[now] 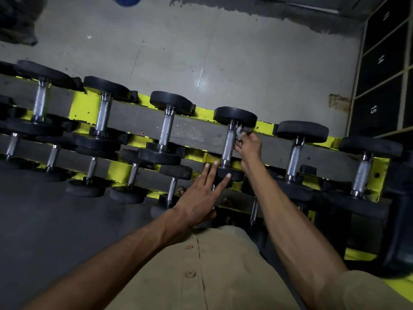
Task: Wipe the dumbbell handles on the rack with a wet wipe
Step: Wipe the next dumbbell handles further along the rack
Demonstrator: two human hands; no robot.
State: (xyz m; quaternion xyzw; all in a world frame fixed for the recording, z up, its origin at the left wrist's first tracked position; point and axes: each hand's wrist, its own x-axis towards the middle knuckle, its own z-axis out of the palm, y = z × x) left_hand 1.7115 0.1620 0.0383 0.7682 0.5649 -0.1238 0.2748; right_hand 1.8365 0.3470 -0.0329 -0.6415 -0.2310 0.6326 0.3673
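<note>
We look down on a yellow rack (85, 106) of black dumbbells in tiers, running left to right. Our right hand (249, 145) pinches a crumpled wet wipe (239, 130) against the far end of a steel dumbbell handle (229, 146) on the top tier, right of centre. Our left hand (199, 198) is wide, fingers straight and spread, its fingertips at that dumbbell's near head (234, 175). Numbered dark lockers (380, 86) stand far right.

Crumpled wet wipe (239, 132) against knurled dumbbell handle (230, 144)
</note>
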